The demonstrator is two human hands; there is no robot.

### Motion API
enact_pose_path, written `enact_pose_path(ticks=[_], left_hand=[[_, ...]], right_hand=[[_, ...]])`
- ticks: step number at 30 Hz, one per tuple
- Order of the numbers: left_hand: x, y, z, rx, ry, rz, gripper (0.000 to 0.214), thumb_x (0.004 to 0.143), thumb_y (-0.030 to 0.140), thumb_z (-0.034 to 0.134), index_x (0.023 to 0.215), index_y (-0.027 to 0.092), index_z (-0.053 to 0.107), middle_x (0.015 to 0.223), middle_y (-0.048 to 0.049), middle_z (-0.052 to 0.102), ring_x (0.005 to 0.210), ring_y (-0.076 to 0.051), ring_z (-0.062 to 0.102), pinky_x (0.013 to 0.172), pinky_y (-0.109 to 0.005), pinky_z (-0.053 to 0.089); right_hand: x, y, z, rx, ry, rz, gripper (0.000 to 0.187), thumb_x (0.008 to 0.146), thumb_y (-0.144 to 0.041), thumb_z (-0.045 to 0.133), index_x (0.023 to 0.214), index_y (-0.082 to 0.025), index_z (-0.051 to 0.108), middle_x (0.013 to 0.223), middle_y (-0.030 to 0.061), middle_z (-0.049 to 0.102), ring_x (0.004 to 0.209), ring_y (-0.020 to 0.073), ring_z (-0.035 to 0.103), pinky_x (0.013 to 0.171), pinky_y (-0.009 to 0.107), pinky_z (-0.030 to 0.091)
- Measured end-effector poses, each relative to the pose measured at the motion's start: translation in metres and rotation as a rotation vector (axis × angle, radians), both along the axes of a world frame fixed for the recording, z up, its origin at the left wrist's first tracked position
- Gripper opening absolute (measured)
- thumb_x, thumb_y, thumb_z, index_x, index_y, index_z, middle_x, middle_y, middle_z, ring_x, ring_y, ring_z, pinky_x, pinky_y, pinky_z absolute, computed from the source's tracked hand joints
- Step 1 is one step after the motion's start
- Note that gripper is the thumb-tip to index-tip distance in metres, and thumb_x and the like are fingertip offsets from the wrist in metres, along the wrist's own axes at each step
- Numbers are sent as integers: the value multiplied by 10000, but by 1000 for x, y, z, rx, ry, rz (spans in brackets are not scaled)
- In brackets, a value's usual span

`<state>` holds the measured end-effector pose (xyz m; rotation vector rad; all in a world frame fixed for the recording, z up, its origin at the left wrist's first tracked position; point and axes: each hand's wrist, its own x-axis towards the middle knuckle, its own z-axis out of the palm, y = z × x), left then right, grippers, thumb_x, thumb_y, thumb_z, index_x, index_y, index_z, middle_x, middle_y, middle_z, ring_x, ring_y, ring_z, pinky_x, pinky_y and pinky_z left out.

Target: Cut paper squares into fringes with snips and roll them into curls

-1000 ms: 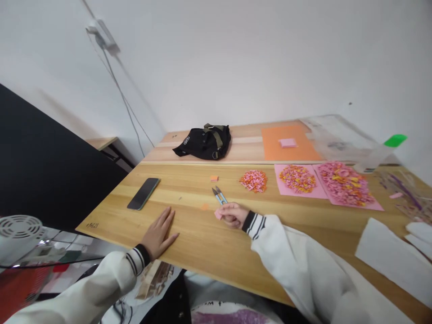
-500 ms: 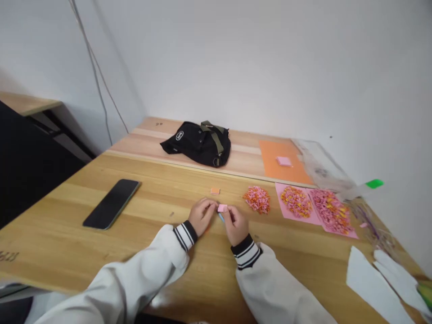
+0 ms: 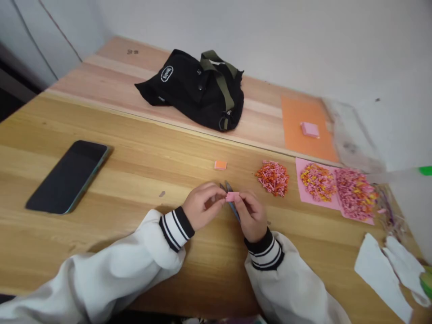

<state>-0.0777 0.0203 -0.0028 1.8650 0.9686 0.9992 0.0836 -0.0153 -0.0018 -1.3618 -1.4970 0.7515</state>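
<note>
My left hand [image 3: 201, 208] and my right hand [image 3: 251, 214] meet over the wooden table [image 3: 141, 171], both pinching a small pink paper piece [image 3: 232, 196] between their fingertips. Small blue-handled scissors [image 3: 228, 196] lie on the table under and just behind my right hand, their tips showing past the paper. A small orange paper square [image 3: 220, 165] lies a little beyond my hands. A loose pile of orange and pink paper bits [image 3: 274, 177] sits to the right of it.
A dark phone [image 3: 69, 175] lies at the left. A black bag [image 3: 199, 87] rests at the back. An orange sheet [image 3: 305, 128] carries a pink block [image 3: 309, 129]. A pink sheet [image 3: 332, 203] holds two piles of bits. White papers [image 3: 388, 270] lie at the right.
My left hand left the table's near edge and joined my right hand on the pink piece. The camera has tilted down and moved closer to the table.
</note>
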Motion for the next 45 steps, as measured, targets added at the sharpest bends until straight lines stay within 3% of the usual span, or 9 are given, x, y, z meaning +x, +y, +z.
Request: enact_pose_path(ticks=[6,12,17,28,45], left_hand=[[-1,-2,5,-139,-96,-86,91,794,198,552,781,137,619,645,1,533,594,-109,486,577,-233,399],[-3,-1,5,-212,-112,-130,208,837,270,543,682,137,584,594,21,480,539,-89,428,525,-221,340],[0,-1,7,-186,-63,-111,259,841,313,549,648,139,554,577,26,460,540,-88,419,523,-217,334],[-1,-2,3,-163,-34,-80,162,828,265,542,737,136,578,605,22,494,552,-91,427,533,-214,355],[1,-2,2,-184,-180,-66,102,751,224,659,776,134,615,641,11,569,553,-76,479,541,-198,409]], right_hand=[[1,3,1,15,0,81,238,897,-255,508,734,-182,665,737,43,626,728,155,590,678,301,475],[-2,0,2,53,-38,47,218,893,-237,504,728,-183,636,705,28,607,694,148,567,655,293,460],[-4,-1,2,99,-33,71,208,893,-206,498,721,-176,610,706,29,595,677,141,568,639,289,455],[-7,-3,4,121,-59,82,137,861,-189,552,760,-163,640,691,18,579,638,126,541,594,268,436],[-7,-3,2,76,-55,33,173,873,-207,534,729,-188,629,702,33,612,671,153,574,624,302,455]])
